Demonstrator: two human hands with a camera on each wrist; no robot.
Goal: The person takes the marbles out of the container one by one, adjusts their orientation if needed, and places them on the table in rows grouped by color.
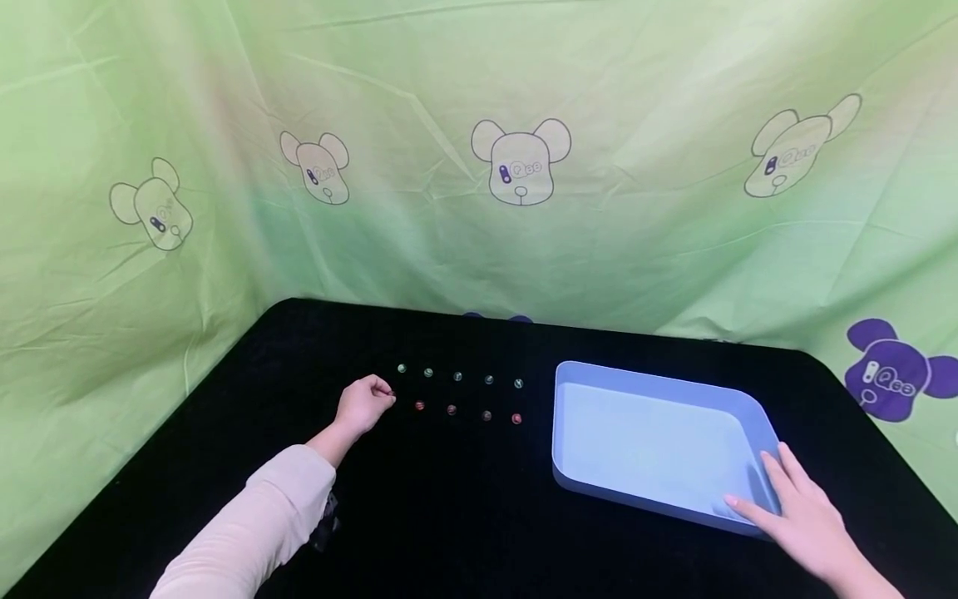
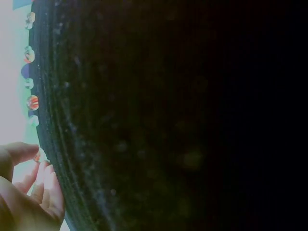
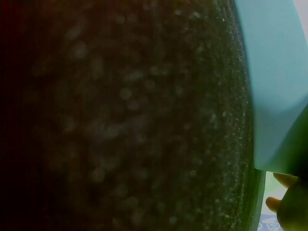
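Observation:
At the left end of a row of red marbles [image 1: 451,410], my left hand [image 1: 364,404] pinches a small reddish marble [image 2: 37,156] between thumb and fingertips. In the left wrist view the fingers [image 2: 53,190] partly cover it. Behind that row runs a second row of several greenish marbles [image 1: 458,377]. On the right stands a blue rectangular tray [image 1: 636,499] with nothing in it. My right hand [image 1: 808,520] rests on its near right corner, fingers extended over the rim. Much of that hand is dark or cut off in the right wrist view.
A black cloth [image 1: 449,516] covers the table, whose far edge meets a green curtain [image 1: 419,200] printed with bear heads. Another curtain side stands at the left. A dark object [image 1: 326,524] shows beside the left sleeve; its kind is unclear.

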